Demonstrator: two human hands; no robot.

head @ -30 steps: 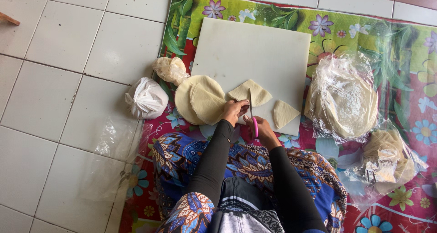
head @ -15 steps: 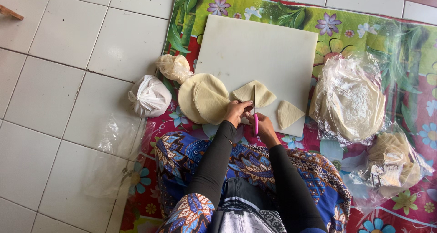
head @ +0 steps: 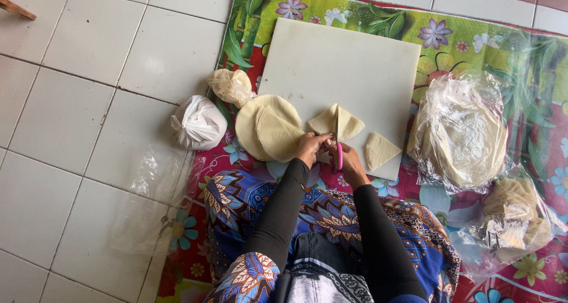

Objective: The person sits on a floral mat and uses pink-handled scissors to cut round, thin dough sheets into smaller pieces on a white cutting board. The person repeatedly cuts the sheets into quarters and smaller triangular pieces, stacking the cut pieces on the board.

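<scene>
— What lies around the hands?

— A white cutting board (head: 355, 66) sits on a flowered mat (head: 485, 36) in the upper middle of the frame. At its left edge is a stack of round pale wrappers (head: 266, 128), partly off the board. A cut triangular piece (head: 380, 150) lies near the board's lower right corner, just beside the right hand (head: 349, 164). Nothing covers the hands; the black sleeves come up from the bottom of the frame.

— Any bags?

— A knotted white plastic bag (head: 198, 122) on the tiled floor at left, a small clear bag of dough-coloured stuff (head: 231, 85) above the stack, a big clear bag of round wrappers (head: 461, 131) at right, and a crumpled clear bag with pale scraps (head: 515, 220) at lower right. I see no labels.

— And the hands?

— The left hand (head: 312, 146) pinches the near edge of a folded wrapper (head: 336, 121) on the board's lower middle. The right hand grips a pink-handled knife (head: 338, 140).

— Which way does it point?

— Its long axis runs nearly straight up the frame, handle toward the person, blade away, lying across the folded wrapper's middle.
</scene>
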